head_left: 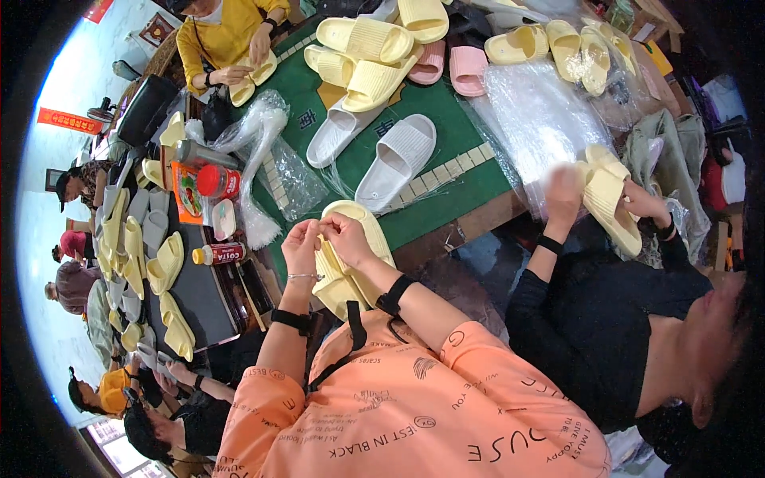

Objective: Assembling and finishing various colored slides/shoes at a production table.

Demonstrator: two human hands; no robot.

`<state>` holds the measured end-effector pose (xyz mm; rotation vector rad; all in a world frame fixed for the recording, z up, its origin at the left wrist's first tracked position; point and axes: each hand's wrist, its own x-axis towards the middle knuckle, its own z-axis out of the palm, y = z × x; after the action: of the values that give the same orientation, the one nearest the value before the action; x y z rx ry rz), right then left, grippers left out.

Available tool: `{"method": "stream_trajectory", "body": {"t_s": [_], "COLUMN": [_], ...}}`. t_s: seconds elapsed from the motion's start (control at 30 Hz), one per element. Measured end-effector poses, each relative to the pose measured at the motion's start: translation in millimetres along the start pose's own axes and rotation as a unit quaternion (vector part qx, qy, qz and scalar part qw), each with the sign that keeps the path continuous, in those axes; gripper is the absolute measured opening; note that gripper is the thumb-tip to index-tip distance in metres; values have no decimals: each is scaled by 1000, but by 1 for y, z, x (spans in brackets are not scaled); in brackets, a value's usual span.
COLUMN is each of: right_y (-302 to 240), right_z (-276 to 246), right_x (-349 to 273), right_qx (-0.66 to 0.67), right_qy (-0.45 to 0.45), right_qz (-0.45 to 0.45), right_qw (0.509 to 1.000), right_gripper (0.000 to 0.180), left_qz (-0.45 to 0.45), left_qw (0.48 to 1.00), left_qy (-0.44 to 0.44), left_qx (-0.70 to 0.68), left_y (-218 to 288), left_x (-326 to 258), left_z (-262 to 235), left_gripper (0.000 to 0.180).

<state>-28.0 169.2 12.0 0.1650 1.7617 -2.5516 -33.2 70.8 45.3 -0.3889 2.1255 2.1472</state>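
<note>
My left hand (301,245) and my right hand (348,239) meet in front of me, fingers pinched together at the tips. Whatever they hold between them is too small to make out. Just beneath and behind them is a pair of pale yellow slide slippers (373,233), partly hidden by my hands and wrists. Beyond these, a grey slipper (402,155) lies on the green table mat (458,131), beside a second grey slipper (339,137). A bundle of clear plastic strands (259,209) lies to the left of my hands.
Yellow slippers (366,40) are heaped at the far side, near pink ones (468,70). Clear plastic bags (526,119) lie to the right, where a co-worker's hands hold yellow slippers (607,199). A red-lidded jar (215,182) and a bottle (219,253) stand left.
</note>
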Motion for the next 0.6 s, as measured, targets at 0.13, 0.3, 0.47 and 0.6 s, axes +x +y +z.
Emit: {"method": "stream_trajectory", "body": {"t_s": [0.13,0.3,0.47,0.6], "right_y": [-2,-13,-45,-25], "right_z": [0,-2,-60,-82], "right_x": [-1,-2,-32,-68], "right_qx": [-5,15,-216,-294], "right_qy": [3,-15,-72,-400], "right_qz": [10,-13,40,251], "right_qw": [1000,1000,973,831], "right_gripper": [7,10,16,25], "left_qz": [9,5,-28,-61], "left_qw": [1000,999,999,994], "left_qy": [-6,-25,-29,-63], "left_qx": [5,41,-34,-63], "left_y": [1,13,9,27], "left_x": [2,13,22,10], "left_z": [0,-13,-44,-42], "left_gripper": [13,13,8,7]}}
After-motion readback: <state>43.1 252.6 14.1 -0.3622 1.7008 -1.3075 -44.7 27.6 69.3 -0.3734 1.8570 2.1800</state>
